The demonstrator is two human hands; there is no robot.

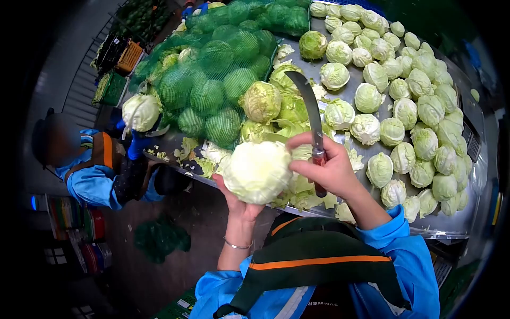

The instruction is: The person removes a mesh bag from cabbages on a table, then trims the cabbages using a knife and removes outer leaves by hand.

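A pale trimmed cabbage (257, 171) rests in my left hand (240, 204), which cups it from below and the left, over the table's near edge. My right hand (330, 169) grips the dark red handle of a curved knife (309, 106), its blade pointing up and away from me. The fingertips of my right hand are close to the cabbage's right side; whether they touch it I cannot tell. Loose green leaves (292, 109) and an untrimmed cabbage (261, 102) lie just beyond the cabbage I hold.
Green net bags of cabbages (212, 80) cover the table's left part. Many trimmed cabbages (419, 111) fill the right of the metal table (451, 226). At left a co-worker (101, 165) in blue gloves holds a cabbage (141, 112) and a knife. Green netting (161, 238) lies on the floor.
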